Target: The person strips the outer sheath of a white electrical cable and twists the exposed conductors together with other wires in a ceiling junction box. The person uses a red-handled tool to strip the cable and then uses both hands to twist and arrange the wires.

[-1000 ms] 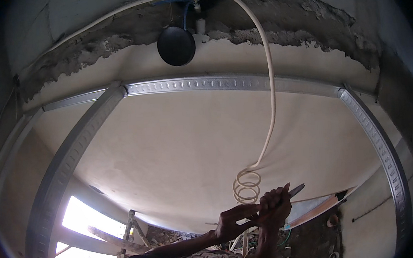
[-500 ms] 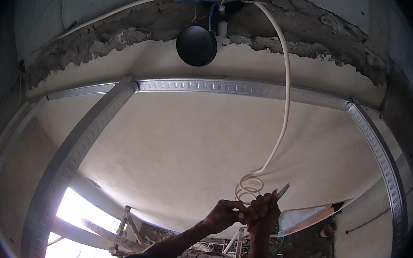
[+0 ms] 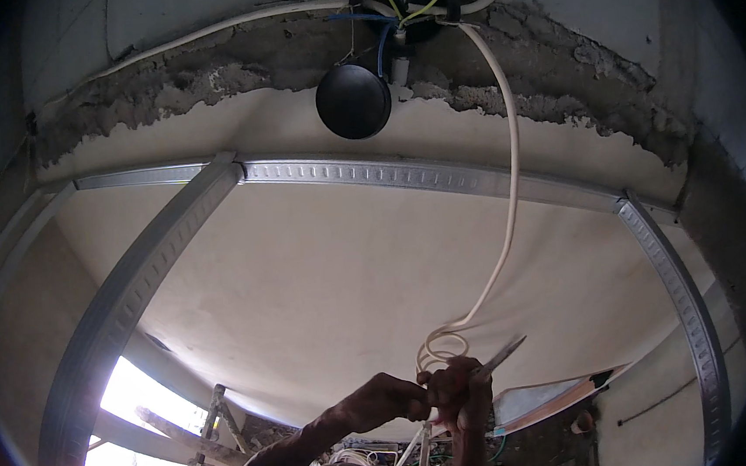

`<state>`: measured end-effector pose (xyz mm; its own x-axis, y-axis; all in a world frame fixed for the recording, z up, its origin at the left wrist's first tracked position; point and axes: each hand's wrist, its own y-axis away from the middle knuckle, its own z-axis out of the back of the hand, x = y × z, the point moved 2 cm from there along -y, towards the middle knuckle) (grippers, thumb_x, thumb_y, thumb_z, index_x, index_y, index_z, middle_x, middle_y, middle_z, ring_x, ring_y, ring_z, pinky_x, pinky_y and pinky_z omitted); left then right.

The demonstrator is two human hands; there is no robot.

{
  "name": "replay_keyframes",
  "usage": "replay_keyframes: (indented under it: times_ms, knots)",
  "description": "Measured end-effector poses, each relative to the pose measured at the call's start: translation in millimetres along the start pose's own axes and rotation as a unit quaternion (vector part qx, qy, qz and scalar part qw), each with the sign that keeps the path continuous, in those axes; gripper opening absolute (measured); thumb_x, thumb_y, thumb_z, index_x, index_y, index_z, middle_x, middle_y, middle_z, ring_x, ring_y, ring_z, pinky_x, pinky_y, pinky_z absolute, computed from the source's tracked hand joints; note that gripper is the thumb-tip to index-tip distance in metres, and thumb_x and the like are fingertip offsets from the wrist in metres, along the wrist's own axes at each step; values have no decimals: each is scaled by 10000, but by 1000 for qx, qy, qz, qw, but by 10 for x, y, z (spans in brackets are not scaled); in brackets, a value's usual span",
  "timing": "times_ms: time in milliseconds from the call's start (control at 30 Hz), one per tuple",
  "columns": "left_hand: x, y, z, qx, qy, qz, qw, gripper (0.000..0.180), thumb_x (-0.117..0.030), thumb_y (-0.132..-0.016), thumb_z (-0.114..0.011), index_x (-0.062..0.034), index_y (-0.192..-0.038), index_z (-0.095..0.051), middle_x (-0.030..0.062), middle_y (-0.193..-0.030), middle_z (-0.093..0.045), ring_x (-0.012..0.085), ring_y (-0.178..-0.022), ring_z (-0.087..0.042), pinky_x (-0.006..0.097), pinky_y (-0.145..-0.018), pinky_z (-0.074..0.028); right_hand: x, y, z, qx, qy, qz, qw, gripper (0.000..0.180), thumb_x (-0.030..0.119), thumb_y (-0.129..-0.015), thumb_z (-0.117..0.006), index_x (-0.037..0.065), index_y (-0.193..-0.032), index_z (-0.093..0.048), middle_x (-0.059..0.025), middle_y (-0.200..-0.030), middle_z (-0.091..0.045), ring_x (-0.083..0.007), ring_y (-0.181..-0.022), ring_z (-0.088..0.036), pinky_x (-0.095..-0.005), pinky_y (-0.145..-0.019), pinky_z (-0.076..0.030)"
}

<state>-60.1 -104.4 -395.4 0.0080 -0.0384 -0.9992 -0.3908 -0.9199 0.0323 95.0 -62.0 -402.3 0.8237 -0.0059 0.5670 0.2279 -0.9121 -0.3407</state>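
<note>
My two hands meet low in the picture, in front of a pale wall. My left hand [image 3: 385,402] is closed, its fingers pressed against my right hand at the white cable [image 3: 511,169]. My right hand [image 3: 457,393] is closed on a knife [image 3: 501,356], whose pale blade points up and to the right. The cable drops from a round black junction box [image 3: 420,26], loops just above my hands and runs in between them. My fingers hide the cable's end and the knife's handle.
Metal channels [image 3: 377,170] cross the wall, one slanting down at left [image 3: 132,291], another at right [image 3: 680,296]. A round black lid [image 3: 353,101] hangs under the box, with blue and yellow-green wires above. Below are wooden poles [image 3: 218,416], rubble and coiled cable [image 3: 360,456].
Both hands have shifted slightly left and down with the cable loops. More of the knife blade shows now. The wall and box sit a little lower in the view.
</note>
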Motion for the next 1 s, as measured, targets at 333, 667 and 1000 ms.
replay_keyframes:
  times_ms: [333, 667, 1000]
  knots:
    - [-152, -60, 174, 48, 146, -52, 987, 119, -75, -926, -616, 15, -970, -678, 109, -920, -683, 159, -882, -646, 332, -795, -527, 217, -178, -410, 204, -36, -27, 978, 484, 282, -860, -629, -97, -1147, -535, -172, -709, -579, -303, -563, -554, -475, -621, -468]
    - [-1678, 165, 565, -332, -150, -384, 848, 227, -35, -863, -689, -25, -1090, -669, 74, -1047, -690, 115, -878, -647, 253, -677, -555, 929, -776, -1201, 130, 185, 139, 964, 243, 189, -934, -608, -47, -988, -578, 5, -481, -354, -114, -366, -329, -326, -401, -373]
    - [-3310, -143, 1122, -448, -212, -560, 664, 219, -171, -866, -680, -9, -1010, -714, 106, -874, -725, 142, -804, -667, 284, -715, -507, 1538, -1685, -2807, 132, 578, 519, 616, 108, 123, -882, -607, 49, -898, -684, -103, -749, -642, -266, -623, -641, -411, -640, -513]
